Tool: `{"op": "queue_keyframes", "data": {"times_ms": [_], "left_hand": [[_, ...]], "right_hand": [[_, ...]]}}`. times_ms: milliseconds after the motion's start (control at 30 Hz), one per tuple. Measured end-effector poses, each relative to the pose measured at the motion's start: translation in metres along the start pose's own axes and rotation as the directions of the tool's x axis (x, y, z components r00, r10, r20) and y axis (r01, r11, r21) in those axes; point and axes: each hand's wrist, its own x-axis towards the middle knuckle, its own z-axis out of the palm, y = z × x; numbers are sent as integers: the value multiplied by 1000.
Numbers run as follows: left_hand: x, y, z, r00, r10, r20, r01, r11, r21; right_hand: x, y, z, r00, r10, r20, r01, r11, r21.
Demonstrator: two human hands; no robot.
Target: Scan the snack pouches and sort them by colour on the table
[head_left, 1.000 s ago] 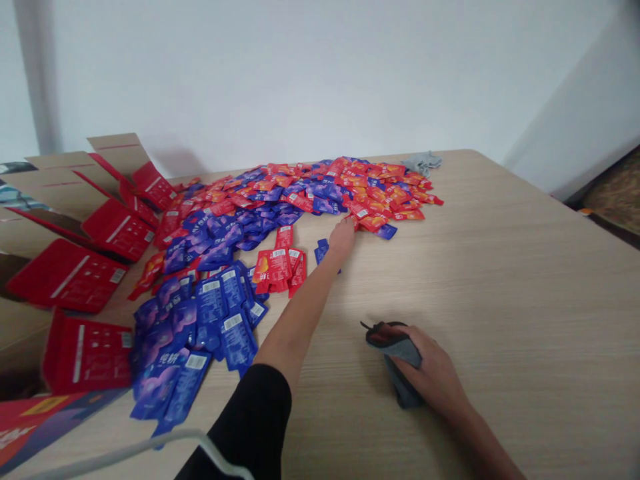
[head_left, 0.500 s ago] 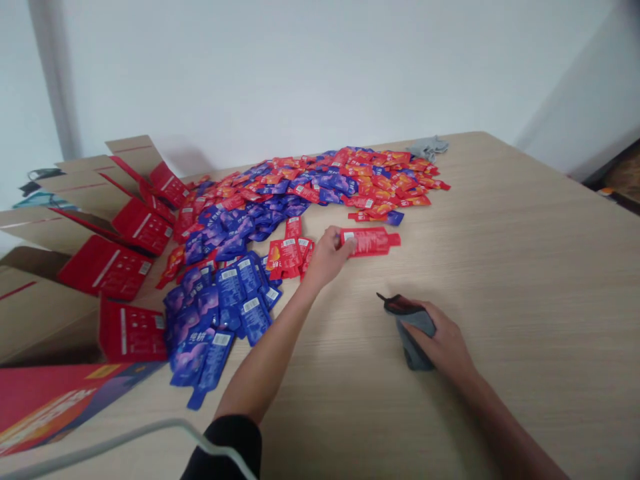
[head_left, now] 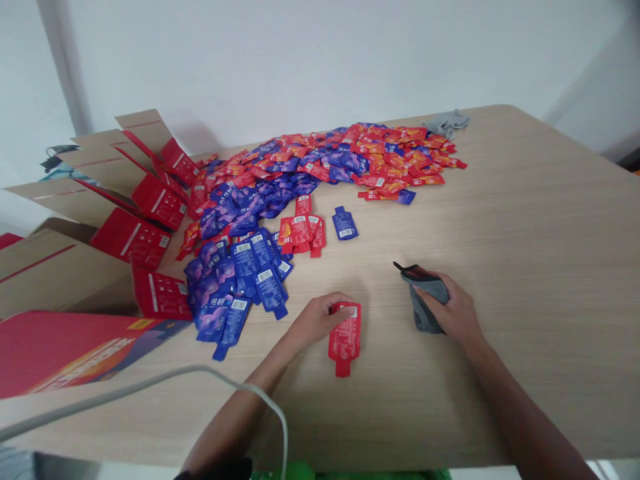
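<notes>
Two hands: bare, apart, both above the pale wood-grain table [head_left: 540, 267].
Left hand [head_left: 315, 320]: pinching a red sachet [head_left: 344, 341] by its barcode end, thumb on top.
Red sachet: between the hands, nearer the left, its narrow neck pointing to the table's near edge — whether it touches the tabletop I cannot tell.
Right hand [head_left: 459, 310]: wrapped round a grey fabric piece [head_left: 425, 315] with a dark rim (a thin black end sticks out at the top).
Lone blue sachet [head_left: 345, 225]: flat beyond the left hand, neck pointing away.
Small red pile [head_left: 301, 232]: just left of that blue sachet, some barcodes up.
Blue pile [head_left: 243, 270]: left of the left hand, beside the boxes.
Mixed heap [head_left: 323, 163]: red, orange and blue sachets, spread along the table's far side.
Boxes [head_left: 131, 235]: red and cardboard-brown, flaps open, lined up at the left.
Crumpled grey cloth [head_left: 447, 123]: at the heap's far right end.
Cable [head_left: 200, 368]: pale — curving in front of the left forearm.
</notes>
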Motion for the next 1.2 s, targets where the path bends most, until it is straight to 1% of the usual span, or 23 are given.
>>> {"op": "queue_keyframes", "data": {"times_ms": [100,167,233,300,400,467,533,600,700,767,833,867,900,933,967,1033,1067,1100,1133,1167,1200], "left_hand": [[5,-2,12,993,111,-28,-103,972,211],[-1,-1,23,974,205,-101,-150,907,393],[-18,-1,33,936,305,-178,-156,808,568],[-44,-4,42,898,401,-178,-187,716,672],[-92,-16,51,859,502,-98,-289,634,717],[-119,-26,56,848,526,-66,-316,601,734],[-139,-34,61,843,538,-19,-346,568,746],[-148,-39,64,833,552,28,-385,542,747],[-148,-41,67,813,579,61,-434,533,727],[-145,-41,69,799,596,75,-462,529,712],[-143,-41,71,791,606,84,-478,525,704],[-142,-41,72,790,607,84,-479,526,703],[-142,-41,73,793,604,81,-475,530,703],[-142,-41,74,799,597,75,-467,536,704],[-142,-41,75,805,590,64,-454,543,706],[-143,-41,77,817,575,37,-423,555,716],[-143,-41,77,823,567,27,-408,557,723],[-143,-41,78,827,561,24,-398,555,730],[-143,-41,78,830,557,30,-395,548,737],[-143,-41,78,829,557,40,-398,539,743],[-142,-41,78,825,562,52,-406,527,746]], "right_hand": [[0,0,0,999,-31,-24,31,1000,-3],[0,1,1,998,-52,-48,52,999,-1],[0,2,1,997,-59,-56,59,998,4],[0,3,1,997,-51,-52,52,999,6],[0,3,1,997,-54,-47,54,999,1],[-1,3,1,997,-72,-43,72,997,-7],[-2,3,2,995,-87,-43,87,996,-14],[-2,1,2,993,-98,-59,97,995,-23],[-4,-8,-1,984,-145,-107,140,988,-59],[-7,-23,-1,971,-213,-110,205,975,-80],[-14,-42,3,949,-309,-60,305,950,-68],[-20,-53,8,929,-370,-13,368,928,-49],[-27,-63,14,897,-440,46,442,897,-26],[-35,-72,23,846,-519,121,523,853,0],[-44,-80,33,774,-597,212,607,795,25],[-59,-90,55,585,-704,403,749,659,64],[-64,-91,66,498,-723,479,797,599,76],[-66,-91,75,437,-724,534,827,557,78],[-65,-89,83,408,-716,566,843,534,68],[-61,-87,89,409,-706,578,848,529,45],[-54,-84,92,429,-694,577,844,536,17]]}}
